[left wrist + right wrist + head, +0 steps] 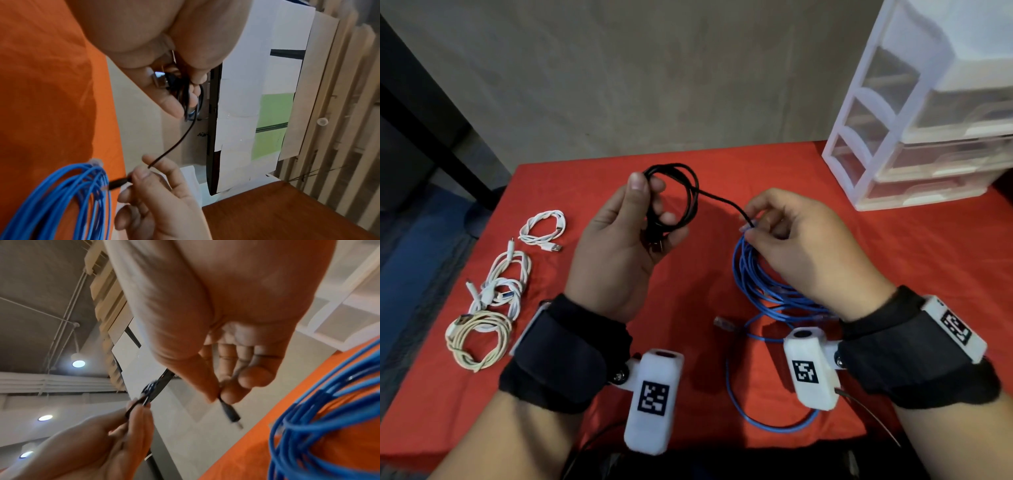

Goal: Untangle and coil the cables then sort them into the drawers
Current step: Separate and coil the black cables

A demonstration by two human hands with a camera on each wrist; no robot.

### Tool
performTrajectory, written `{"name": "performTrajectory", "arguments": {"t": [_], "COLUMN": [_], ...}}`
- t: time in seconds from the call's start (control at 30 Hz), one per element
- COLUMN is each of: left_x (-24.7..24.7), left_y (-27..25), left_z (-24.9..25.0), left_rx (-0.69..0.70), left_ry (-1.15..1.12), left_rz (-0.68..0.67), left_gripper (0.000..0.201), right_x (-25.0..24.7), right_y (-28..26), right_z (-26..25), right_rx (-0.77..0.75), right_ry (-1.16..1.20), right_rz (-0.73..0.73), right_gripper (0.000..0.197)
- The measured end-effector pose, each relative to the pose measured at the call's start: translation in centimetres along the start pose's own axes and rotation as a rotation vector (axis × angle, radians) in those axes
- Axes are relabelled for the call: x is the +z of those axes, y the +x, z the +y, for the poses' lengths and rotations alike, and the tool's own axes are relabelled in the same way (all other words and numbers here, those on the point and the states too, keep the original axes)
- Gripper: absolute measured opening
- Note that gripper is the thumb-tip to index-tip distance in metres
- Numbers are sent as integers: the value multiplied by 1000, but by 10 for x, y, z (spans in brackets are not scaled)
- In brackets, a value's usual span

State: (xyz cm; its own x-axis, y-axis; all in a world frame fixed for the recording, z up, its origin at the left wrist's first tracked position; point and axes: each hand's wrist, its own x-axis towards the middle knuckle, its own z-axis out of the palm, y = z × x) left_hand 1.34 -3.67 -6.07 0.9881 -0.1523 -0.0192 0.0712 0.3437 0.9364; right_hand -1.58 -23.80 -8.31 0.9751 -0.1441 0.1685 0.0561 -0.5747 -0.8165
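**Black cable half coiled between two hands; four more cables on the red cloth**

Five cables show in all: one thin black cable, one long blue network cable and three pale coiled USB cables. The three pale ones lie in a row near the left edge of the red table cloth: a small white coil farthest back, a white coil in the middle, and a cream-coloured coil nearest. The blue cable lies in loose loops on the cloth under the right hand, one clear plug end pointing left.

The left hand is raised, palm up, fingers and thumb curled round several loops of the black cable; a metal USB plug sits against its palm. From the coil a single strand runs across to the right hand, which pinches the cable's other end between thumb and forefinger, the black plug sticking out beyond the fingertips, just above the blue loops.

One white plastic drawer unit with clear drawers stands at the cloth's far right corner; four drawers can be counted. Each wrist camera carries a black-and-white square code marker; no readable writing.
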Motion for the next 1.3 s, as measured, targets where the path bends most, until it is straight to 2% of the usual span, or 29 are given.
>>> {"name": "performTrajectory", "arguments": {"t": [0.07, 0.13, 0.2, 0.33, 0.4, 0.5, 0.6, 0.77, 0.93, 1.03, 1.1, 1.17, 1.23, 1.3], "left_x": [3, 4, 6, 10, 13, 16, 18, 14, 17, 16, 12, 9, 8, 7], "left_y": [-1, -2, -3, -4, -6, -8, -10, -7, -10, -10, -9, -8, -8, -7], "left_z": [0, -2, -4, -8, -10, -13, -15, -18, -15, -15, -16, -17, -18, -16], "left_rx": [-19, -35, -56, -108, -130, -153, -171, -139, -109, -84, -85, -89, -85, -74], "left_ry": [-31, -37, -43, -79, -81, -61, -44, 17, -11, -17, 19, 46, 66, 105], "left_rz": [-10, 0, 8, 0, -12, -47, -70, -38, -102, -118, -94, -71, -66, -119], "left_gripper": [27, 27, 26, 26, 26, 27, 26, 29, 35, 38, 34, 31, 28, 31], "right_x": [5, 7, 9, 10, 10, 9, 7, 1, 5, 6, 7, 8, 6, 1], "right_y": [-5, -8, -8, -9, -11, -10, -8, -11, -16, -21, -23, -23, -19, -15], "right_z": [-6, -14, -22, -36, -38, -38, -37, -32, -30, -32, -34, -36, -35, -33], "right_rx": [-21, 4, 77, 175, 197, 230, 289, 347, 325, 269, 182, 96, 78, 72], "right_ry": [17, 107, 378, 923, 1066, 1156, 1132, 982, 932, 877, 782, 661, 583, 518], "right_rz": [-51, -69, -38, 37, 47, 96, 51, -220, -410, -526, -552, -507, -431, -415], "right_gripper": [5, 9, 14, 10, 10, 11, 5, 11, 31, 22, 11, 2, 8, 11]}}
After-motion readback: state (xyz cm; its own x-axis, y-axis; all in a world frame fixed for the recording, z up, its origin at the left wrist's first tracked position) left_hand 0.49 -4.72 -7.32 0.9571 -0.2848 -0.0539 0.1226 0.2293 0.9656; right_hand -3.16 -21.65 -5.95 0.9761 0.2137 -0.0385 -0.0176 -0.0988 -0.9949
